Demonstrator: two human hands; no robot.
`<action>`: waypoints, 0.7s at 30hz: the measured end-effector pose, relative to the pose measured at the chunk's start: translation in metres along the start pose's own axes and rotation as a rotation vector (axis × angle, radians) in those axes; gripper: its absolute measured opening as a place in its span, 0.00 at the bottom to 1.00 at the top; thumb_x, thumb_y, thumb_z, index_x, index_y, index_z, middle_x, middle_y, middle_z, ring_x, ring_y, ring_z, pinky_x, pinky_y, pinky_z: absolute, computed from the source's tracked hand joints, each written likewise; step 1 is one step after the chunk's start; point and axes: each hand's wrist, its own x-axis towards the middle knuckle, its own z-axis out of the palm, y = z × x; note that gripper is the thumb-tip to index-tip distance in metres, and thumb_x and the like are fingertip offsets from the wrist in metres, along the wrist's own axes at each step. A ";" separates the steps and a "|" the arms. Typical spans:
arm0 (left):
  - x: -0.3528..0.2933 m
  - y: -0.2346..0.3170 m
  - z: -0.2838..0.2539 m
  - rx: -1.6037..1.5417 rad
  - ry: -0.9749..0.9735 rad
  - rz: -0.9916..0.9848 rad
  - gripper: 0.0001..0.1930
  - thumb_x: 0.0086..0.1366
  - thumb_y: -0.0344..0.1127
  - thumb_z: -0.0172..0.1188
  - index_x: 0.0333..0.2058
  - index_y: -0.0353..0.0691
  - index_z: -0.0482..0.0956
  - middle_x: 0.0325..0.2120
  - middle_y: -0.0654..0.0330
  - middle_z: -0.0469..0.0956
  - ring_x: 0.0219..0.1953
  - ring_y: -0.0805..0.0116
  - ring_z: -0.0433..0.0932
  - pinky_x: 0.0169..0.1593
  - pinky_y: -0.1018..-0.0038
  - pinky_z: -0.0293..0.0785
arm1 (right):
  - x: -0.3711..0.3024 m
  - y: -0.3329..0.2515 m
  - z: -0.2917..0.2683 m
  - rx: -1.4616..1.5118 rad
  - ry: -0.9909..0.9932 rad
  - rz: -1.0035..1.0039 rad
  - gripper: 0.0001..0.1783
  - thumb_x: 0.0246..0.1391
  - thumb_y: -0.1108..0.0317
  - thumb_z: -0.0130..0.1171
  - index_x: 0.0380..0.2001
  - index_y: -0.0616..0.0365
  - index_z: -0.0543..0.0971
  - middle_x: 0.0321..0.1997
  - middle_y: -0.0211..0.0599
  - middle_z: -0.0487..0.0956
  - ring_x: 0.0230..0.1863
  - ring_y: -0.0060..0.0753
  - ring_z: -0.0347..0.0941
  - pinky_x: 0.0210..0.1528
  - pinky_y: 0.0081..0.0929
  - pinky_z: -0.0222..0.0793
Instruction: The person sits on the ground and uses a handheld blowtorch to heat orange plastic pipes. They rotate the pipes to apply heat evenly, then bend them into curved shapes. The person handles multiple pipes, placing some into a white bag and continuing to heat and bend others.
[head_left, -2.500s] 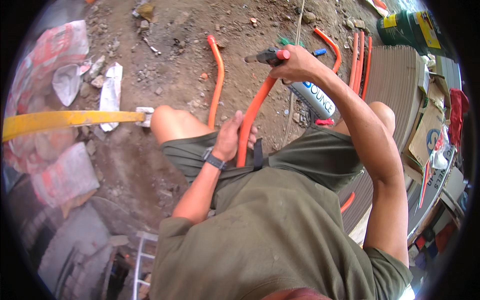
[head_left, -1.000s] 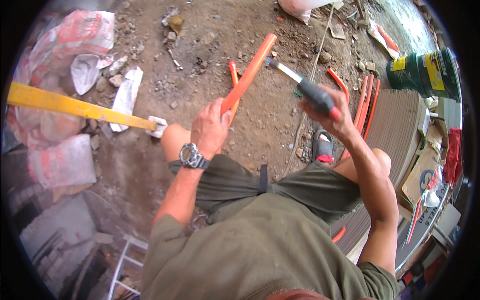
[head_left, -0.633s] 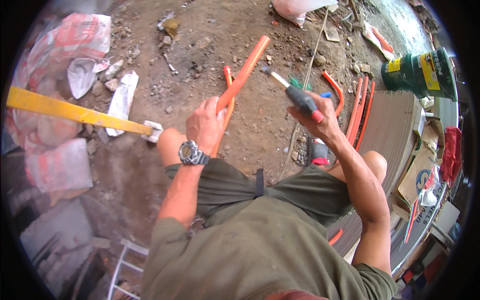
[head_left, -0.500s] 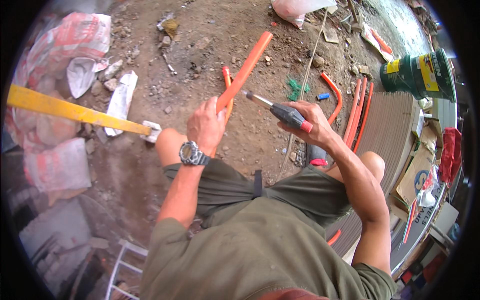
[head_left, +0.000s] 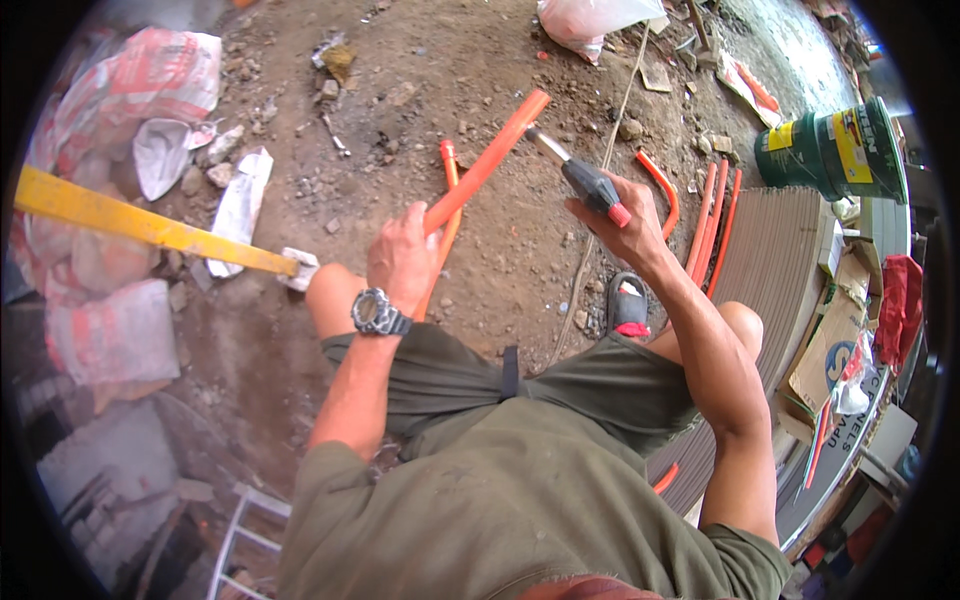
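My left hand (head_left: 401, 262), a watch on its wrist, is closed around the lower end of an orange plastic pipe (head_left: 488, 168). The pipe slants up and away to the right, its upper part slightly bent. In my right hand (head_left: 636, 222) is a blowtorch (head_left: 592, 186) with a black body, a red end and a metal nozzle. The nozzle's tip is close to the pipe's far end; I cannot make out a flame. A second orange pipe (head_left: 453, 215) passes beneath the held one and runs down behind my left hand.
Several orange pipes (head_left: 706, 215) and a bent piece (head_left: 664, 190) lie to the right, near a stack of grey boards (head_left: 770, 240) and green buckets (head_left: 830, 152). A yellow bar (head_left: 150, 222) reaches in from the left beside printed sacks (head_left: 150, 75). Stones dot the dirt ground.
The blowtorch has moved up along the held pipe, from its middle to near its far end. The pipe's far end has dipped a little, and it looks more curved.
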 end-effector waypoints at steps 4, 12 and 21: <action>0.001 0.000 0.002 0.028 -0.005 0.023 0.21 0.60 0.32 0.71 0.51 0.36 0.79 0.39 0.46 0.84 0.43 0.44 0.82 0.48 0.54 0.77 | 0.000 0.013 0.005 -0.022 -0.018 -0.258 0.23 0.55 0.58 0.72 0.52 0.56 0.83 0.29 0.41 0.82 0.29 0.36 0.78 0.36 0.36 0.74; 0.002 0.006 0.000 0.036 -0.004 0.002 0.17 0.59 0.32 0.71 0.46 0.37 0.80 0.41 0.49 0.79 0.42 0.44 0.81 0.46 0.53 0.77 | 0.005 0.007 -0.001 -0.014 -0.060 0.006 0.20 0.56 0.58 0.72 0.47 0.56 0.83 0.32 0.43 0.83 0.30 0.36 0.80 0.36 0.37 0.74; 0.003 -0.001 0.003 -0.007 0.056 0.027 0.19 0.57 0.27 0.71 0.45 0.39 0.72 0.41 0.50 0.73 0.44 0.44 0.78 0.48 0.53 0.74 | 0.005 0.017 -0.004 0.042 -0.013 0.092 0.17 0.55 0.60 0.73 0.42 0.59 0.83 0.25 0.35 0.79 0.27 0.24 0.75 0.33 0.32 0.72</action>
